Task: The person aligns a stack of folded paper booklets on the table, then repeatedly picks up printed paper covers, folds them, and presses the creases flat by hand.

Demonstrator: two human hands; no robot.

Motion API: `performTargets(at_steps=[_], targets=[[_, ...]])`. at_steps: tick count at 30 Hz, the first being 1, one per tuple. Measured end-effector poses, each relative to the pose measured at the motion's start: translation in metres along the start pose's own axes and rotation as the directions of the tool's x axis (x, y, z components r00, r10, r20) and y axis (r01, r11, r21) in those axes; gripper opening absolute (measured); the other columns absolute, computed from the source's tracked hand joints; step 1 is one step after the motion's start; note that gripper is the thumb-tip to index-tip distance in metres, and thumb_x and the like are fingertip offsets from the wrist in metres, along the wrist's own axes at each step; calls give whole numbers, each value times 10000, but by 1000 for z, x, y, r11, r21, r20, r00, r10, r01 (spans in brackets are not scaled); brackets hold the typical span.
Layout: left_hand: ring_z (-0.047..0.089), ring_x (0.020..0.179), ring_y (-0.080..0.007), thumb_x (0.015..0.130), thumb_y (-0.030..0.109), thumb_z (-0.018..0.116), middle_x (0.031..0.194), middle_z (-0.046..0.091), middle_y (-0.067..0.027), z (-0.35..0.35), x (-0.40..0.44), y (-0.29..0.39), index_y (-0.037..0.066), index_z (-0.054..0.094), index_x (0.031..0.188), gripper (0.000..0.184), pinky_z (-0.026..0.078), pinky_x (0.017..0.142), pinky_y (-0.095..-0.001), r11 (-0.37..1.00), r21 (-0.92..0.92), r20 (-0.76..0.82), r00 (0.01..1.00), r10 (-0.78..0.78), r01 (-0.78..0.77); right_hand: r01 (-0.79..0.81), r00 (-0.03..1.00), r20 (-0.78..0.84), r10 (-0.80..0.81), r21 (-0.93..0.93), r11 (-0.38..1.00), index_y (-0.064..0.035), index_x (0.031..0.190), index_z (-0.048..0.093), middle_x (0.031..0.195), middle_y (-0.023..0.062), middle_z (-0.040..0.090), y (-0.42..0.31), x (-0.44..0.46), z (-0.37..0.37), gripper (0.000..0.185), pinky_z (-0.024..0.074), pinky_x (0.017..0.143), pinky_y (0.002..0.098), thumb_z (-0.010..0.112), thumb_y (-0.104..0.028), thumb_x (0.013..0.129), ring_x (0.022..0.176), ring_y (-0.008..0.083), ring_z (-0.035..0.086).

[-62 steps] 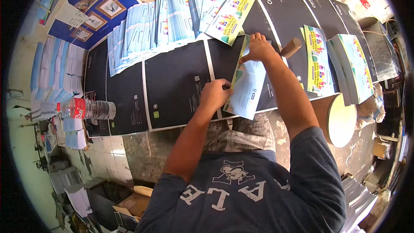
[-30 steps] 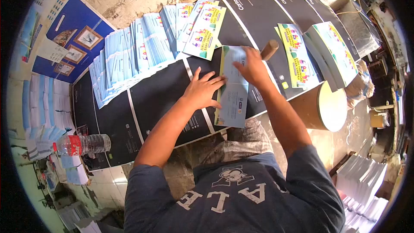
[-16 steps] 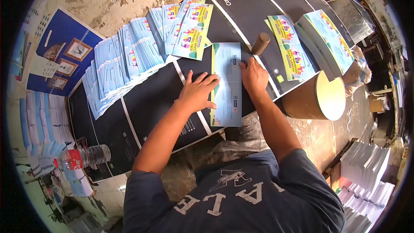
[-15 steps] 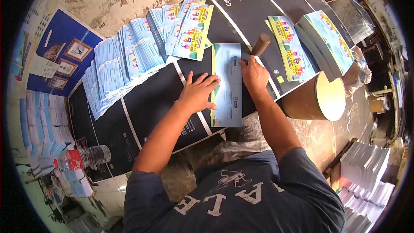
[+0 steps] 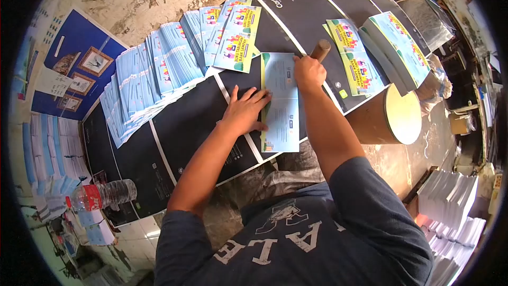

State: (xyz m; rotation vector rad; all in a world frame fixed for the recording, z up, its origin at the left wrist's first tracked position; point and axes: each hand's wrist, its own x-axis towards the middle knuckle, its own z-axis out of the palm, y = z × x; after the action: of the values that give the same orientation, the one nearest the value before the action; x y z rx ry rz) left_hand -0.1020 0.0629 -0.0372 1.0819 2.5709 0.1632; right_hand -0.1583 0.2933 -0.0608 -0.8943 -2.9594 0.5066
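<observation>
A long, light blue printed cover sheet (image 5: 281, 111) with a green left edge lies on the black table covering. My left hand (image 5: 246, 108) rests flat at its left edge, fingers spread and fingertips on the paper. At the upper right edge of the sheet is my right hand (image 5: 310, 71), its fingers curled closed. Whatever those fingers hold, if anything, is hidden. Just beyond the right hand, a brown wooden cylinder (image 5: 321, 50) stands on the table, its lower part hidden behind the hand.
Many blue booklets (image 5: 153, 69) are fanned out on the left, with yellow-and-blue covers (image 5: 235, 47) at their end. More covers (image 5: 357, 69) and a thick stack (image 5: 399, 47) are at right. A round drum (image 5: 403, 114) stands beside the table (image 5: 196, 127); a bottle (image 5: 103, 195) lies left.
My right hand has slid up along the right edge of the sheet, closer to the wooden cylinder. My left hand has stayed nearly in place.
</observation>
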Motion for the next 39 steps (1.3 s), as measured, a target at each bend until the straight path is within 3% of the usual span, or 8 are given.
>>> performTargets(at_steps=[14,20,23,25,29,32,34,39], targets=[[281,1503,-267,682,517,831,1608,343,-14,6,-1,1,183,378,1541,1027,83,1194,-659,999,32,-4,999,-41,41,-52,996,65,53,-9,999,-56,1102,739,1119,156,732,-7,15,3,549,548,907,428,457,-518,1010,1081,322,697],[296,1495,-251,689,559,817,1622,318,26,1,-2,7,195,374,1545,1031,61,1188,-682,995,64,27,997,-74,72,317,923,241,-298,-42,948,-47,1071,699,1033,197,728,34,-9,8,543,543,847,468,580,-558,934,994,375,696],[277,1501,-244,725,608,770,1638,281,21,7,1,4,195,357,1557,1017,55,1191,-678,991,105,68,993,-94,87,428,895,136,-425,14,904,-42,1053,648,1016,178,731,57,-50,-4,494,554,817,468,659,-510,894,971,362,705],[293,1494,-223,743,575,767,1617,321,26,10,7,-1,188,385,1537,963,87,1184,-686,983,89,-56,986,-156,161,442,895,31,-444,55,895,-47,998,603,953,179,722,62,-50,-4,477,546,777,490,701,-493,864,909,368,704],[302,1487,-222,740,573,772,1621,316,22,4,14,-3,177,380,1539,974,101,1178,-691,978,81,-21,982,-190,191,430,897,85,-434,69,900,-37,1055,589,948,166,717,58,-34,-10,514,551,783,468,734,-481,841,918,358,701],[308,1483,-224,725,568,786,1620,317,25,1,15,-1,175,384,1536,986,111,1171,-701,975,83,-8,979,-204,204,504,849,115,-516,119,856,-26,1083,570,1002,167,696,66,-31,-1,569,548,812,450,755,-493,817,981,344,683],[289,1494,-224,725,586,781,1634,288,25,-3,17,1,181,360,1550,1010,104,1169,-703,972,87,27,974,-223,220,681,725,77,-684,66,729,-5,1113,543,1071,186,656,80,-37,-10,663,534,862,428,781,-524,776,1056,340,648],[280,1502,-229,702,587,792,1647,263,16,-6,21,1,182,337,1560,1052,114,1160,-710,965,116,74,967,-242,233,728,657,225,-719,56,683,19,1125,525,1086,200,615,102,-59,-25,772,516,899,423,803,-578,723,1081,349,621]])
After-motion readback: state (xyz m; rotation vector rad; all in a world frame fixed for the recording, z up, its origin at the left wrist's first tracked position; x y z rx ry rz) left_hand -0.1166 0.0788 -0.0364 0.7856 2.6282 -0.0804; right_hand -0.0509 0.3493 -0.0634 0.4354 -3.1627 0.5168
